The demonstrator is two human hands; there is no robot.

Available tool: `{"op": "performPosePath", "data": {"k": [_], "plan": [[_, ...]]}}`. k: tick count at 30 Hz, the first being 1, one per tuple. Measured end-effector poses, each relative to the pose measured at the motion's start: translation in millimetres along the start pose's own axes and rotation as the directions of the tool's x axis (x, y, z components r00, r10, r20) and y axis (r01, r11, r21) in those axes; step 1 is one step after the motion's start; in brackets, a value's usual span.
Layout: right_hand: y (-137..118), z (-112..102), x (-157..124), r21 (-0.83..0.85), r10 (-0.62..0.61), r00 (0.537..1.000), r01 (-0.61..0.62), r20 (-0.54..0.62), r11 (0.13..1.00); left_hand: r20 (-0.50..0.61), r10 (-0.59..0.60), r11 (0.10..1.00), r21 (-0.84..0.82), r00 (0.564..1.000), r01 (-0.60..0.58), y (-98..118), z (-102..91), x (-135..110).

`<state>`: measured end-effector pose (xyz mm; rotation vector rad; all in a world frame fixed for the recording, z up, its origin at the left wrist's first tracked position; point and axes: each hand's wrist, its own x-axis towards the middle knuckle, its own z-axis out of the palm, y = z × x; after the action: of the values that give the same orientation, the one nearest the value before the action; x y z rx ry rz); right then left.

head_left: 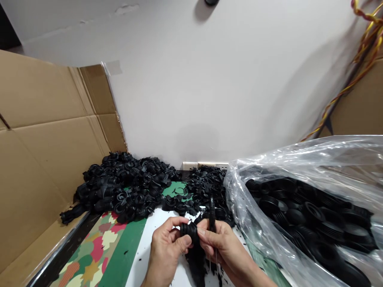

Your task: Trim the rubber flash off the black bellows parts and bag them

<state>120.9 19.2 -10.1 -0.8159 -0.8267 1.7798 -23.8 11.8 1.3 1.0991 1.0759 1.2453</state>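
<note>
Both my hands meet low in the middle of the view over a white sheet. My left hand [167,245] pinches a small black ribbed rubber boot [190,232] with thumb and fingers. My right hand [223,245] grips the same boot from the other side. A thin black tool [212,213] stands up from my right fist. Black rubber trimmings [197,261] lie under my hands.
A large heap of black rubber boots [125,187] lies at the back left beside a cardboard wall [44,131]. A smaller pile of scraps [206,183] sits behind my hands. A clear plastic bag [299,167] full of boots fills the right. Red and yellow wires [362,52] hang at top right.
</note>
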Motion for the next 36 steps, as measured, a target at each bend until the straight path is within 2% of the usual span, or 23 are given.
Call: {"op": "performPosePath", "data": {"k": [6,16,23,26,28,30,33,36], "plan": [[-2,0,0,0.073,0.039,0.998,-0.043,0.052,0.996,0.053,0.062,0.997,0.041,0.997,-0.065,3,3.9,-3],[0,-1,4,0.117,0.081,0.992,-0.092,0.093,0.989,-0.037,0.017,0.997,0.074,0.999,-0.014,1,5.6,-2],[-1,1,2,0.035,0.092,0.992,-0.095,0.083,0.995,-0.073,0.043,0.998,0.058,0.996,-0.038,4,9.1,-2],[-6,-2,0,-0.154,-0.029,0.999,0.024,-0.03,0.988,-0.11,0.03,0.995,0.096,0.994,-0.02,3,8.5,-2],[-13,-5,-3,-0.229,-0.178,0.976,0.146,-0.126,0.962,-0.142,0.023,0.989,0.145,0.99,-0.002,3,7.4,-3],[-20,-8,-5,-0.213,-0.289,0.945,0.253,-0.156,0.944,-0.154,0.03,0.982,0.189,0.988,0.0,2,6.0,-4],[-24,-12,-9,-0.217,-0.408,0.908,0.382,-0.092,0.898,-0.136,0.061,0.971,0.239,0.989,-0.027,2,4.0,-5],[-20,-13,-11,-0.33,-0.448,0.894,0.424,0.002,0.844,-0.106,0.095,0.962,0.265,0.99,-0.063,1,2.8,-5]]}}
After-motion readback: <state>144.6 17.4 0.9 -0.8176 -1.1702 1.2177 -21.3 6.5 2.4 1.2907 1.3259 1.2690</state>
